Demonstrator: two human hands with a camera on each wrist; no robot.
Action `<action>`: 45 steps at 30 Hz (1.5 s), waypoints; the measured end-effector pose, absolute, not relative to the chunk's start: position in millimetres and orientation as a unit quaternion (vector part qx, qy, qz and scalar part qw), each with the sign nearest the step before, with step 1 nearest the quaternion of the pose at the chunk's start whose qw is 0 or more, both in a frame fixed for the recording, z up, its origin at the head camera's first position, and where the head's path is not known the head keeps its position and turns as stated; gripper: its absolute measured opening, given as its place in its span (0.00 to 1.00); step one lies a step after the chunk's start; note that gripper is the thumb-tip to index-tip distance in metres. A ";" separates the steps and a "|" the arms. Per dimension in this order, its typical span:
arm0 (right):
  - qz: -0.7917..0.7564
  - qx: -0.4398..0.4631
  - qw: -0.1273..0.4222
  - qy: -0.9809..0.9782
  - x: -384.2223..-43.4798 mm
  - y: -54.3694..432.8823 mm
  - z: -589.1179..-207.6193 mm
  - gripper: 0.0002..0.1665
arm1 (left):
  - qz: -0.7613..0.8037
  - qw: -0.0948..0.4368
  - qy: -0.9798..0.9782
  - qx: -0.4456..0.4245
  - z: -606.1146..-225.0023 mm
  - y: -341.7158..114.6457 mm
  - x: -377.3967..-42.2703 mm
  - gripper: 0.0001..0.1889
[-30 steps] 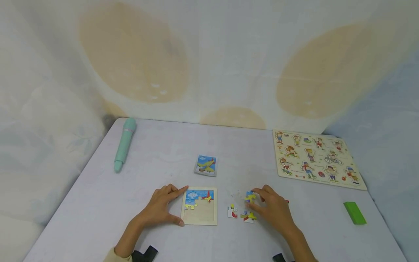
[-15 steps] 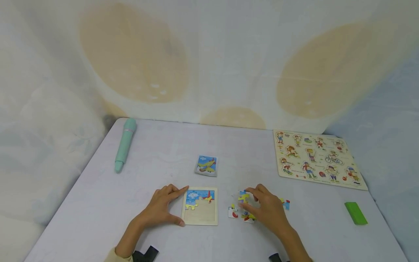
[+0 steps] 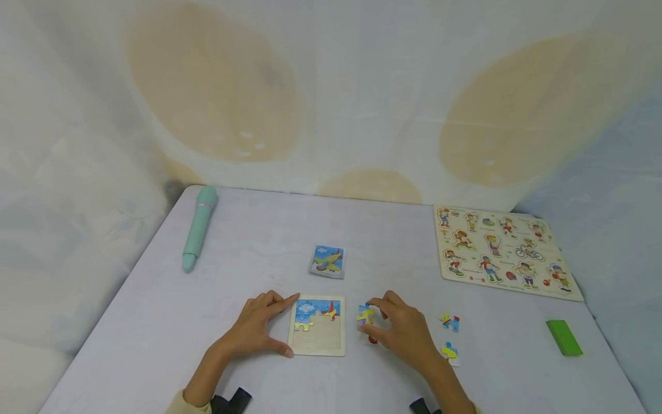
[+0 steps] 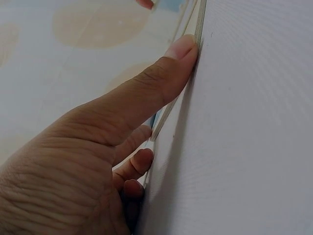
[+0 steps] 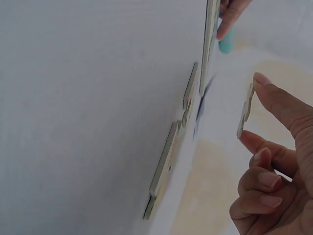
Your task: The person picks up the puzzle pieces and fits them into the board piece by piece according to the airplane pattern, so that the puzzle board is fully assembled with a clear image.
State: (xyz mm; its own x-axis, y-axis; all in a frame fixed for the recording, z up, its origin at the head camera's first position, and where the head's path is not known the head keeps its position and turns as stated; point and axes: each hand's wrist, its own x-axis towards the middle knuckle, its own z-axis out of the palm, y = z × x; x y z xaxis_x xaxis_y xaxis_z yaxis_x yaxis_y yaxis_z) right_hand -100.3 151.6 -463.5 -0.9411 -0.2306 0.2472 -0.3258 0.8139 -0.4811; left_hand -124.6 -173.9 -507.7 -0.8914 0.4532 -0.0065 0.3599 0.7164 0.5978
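Pinched piece moved — nearer tray.

No word, brand or number is letting itself be read in these views. The board is seeming to carry tiny lettering among its printed figures, but this is appearing too small and too blurred for making out any letter.

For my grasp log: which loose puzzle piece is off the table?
The yellow-and-blue piece that the right hand pinches aloft; the other loose pieces lie on the table.
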 end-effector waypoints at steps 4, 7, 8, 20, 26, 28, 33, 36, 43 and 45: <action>0.263 0.150 0.079 -0.950 -99.7 142.0 -462.2 0.30 | 0.306 0.081 0.924 0.217 -506.5 -173.4 -124.3 0.57; 0.259 0.157 0.073 -0.950 -99.8 135.3 -462.3 0.30 | 0.309 0.084 0.922 0.217 -505.5 -173.1 -124.3 0.57; 0.258 0.161 0.072 -0.950 -99.9 133.2 -462.2 0.30 | 0.309 0.084 0.922 0.217 -505.3 -173.0 -124.4 0.57; 0.266 0.231 0.035 -0.935 -104.0 104.1 -459.3 0.29 | 0.310 0.072 0.920 0.228 -505.0 -173.4 -124.6 0.56; 0.262 0.255 0.009 -0.931 -111.6 93.6 -465.4 0.30 | 0.304 0.082 0.922 0.226 -506.5 -173.6 -126.2 0.57; 0.258 0.258 -0.005 -0.931 -114.0 91.1 -465.8 0.30 | 0.302 0.083 0.923 0.226 -506.9 -173.8 -126.4 0.57; 0.236 0.266 -0.026 -0.934 -118.9 86.1 -467.1 0.31 | 0.307 0.085 0.920 0.228 -505.7 -174.1 -126.4 0.56; 0.226 0.270 -0.029 -0.936 -121.2 82.9 -469.4 0.31 | 0.309 0.088 0.919 0.228 -504.9 -174.0 -126.4 0.56; 0.183 0.279 -0.030 -0.942 -124.6 75.4 -476.2 0.34 | 0.312 0.092 0.919 0.223 -503.6 -174.1 -125.6 0.56; 0.169 0.283 -0.026 -0.944 -124.8 73.9 -477.1 0.34 | 0.313 0.093 0.919 0.222 -503.9 -174.3 -125.3 0.56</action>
State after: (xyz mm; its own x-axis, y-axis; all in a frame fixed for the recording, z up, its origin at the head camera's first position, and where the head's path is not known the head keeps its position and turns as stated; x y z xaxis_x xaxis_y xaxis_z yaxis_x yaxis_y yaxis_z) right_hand -124.8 73.9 -477.1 -0.8388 -0.5424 0.0473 -0.5252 0.7831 -0.3331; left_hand -125.3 -174.3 -503.9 -0.8842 0.4661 -0.0312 0.3504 0.7058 0.6157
